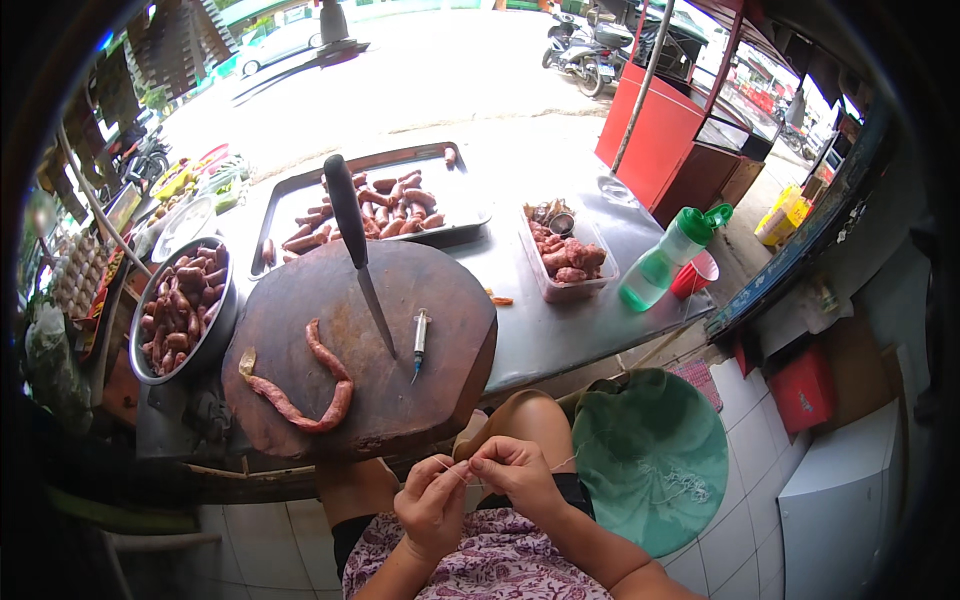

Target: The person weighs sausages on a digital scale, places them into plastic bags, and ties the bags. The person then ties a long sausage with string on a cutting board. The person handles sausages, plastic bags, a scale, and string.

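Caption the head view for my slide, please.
Left hand and right hand pinch thin string near a chopping block bearing sausage.

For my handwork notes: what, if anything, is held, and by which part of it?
A thin white string, pinched by the left hand and the right hand where they meet; whether near an end cannot be told.

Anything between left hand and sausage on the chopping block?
Nothing visible but the near edge of the chopping block lies between the left hand and sausage; the knife and syringe are right of the sausage.
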Demonstrator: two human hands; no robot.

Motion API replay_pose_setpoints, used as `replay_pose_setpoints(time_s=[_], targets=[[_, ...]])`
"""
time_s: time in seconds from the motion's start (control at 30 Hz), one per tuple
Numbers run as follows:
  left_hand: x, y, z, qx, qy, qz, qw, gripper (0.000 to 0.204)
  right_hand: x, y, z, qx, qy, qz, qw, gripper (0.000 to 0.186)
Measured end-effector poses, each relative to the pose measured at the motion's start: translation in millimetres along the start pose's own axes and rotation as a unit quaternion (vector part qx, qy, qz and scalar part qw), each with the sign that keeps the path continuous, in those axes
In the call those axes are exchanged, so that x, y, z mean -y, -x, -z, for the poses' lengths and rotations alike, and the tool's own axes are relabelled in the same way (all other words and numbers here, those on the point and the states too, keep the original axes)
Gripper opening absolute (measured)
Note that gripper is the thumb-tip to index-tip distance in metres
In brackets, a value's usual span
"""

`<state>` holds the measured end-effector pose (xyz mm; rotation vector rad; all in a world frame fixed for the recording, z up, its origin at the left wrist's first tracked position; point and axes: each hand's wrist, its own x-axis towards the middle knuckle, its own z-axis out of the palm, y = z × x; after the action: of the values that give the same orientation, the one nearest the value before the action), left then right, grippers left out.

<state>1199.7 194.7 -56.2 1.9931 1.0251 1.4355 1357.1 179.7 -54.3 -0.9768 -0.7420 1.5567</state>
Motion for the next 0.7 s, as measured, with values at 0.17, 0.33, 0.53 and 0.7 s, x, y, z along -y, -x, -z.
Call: replay_pose_setpoints(time_s=[0.17,0.33,0.53,0.7], targets=[[2.9,-7.5,6.6,0.023,0.212,0.228,0.950,0.008,-5.4,-1.1,-8.4,-0.015,0.155,0.059,0.986,0.013],[13.2,-5.2,5.7,0.008,0.216,0.220,0.951,0.006,-8.7,5.3,-13.3,-0.018,0.203,0.118,0.972,0.022],[24.5,-7.0,16.7,-0.014,0.372,0.301,0.878,0.017,-0.9,9.4,-11.8,-0.077,0.185,0.137,0.970,0.018],[-5.0,-9.9,35.1,0.258,-0.081,0.197,0.942,0.044,16.7,11.2,-17.5,-0.049,0.340,0.179,0.922,0.018]])
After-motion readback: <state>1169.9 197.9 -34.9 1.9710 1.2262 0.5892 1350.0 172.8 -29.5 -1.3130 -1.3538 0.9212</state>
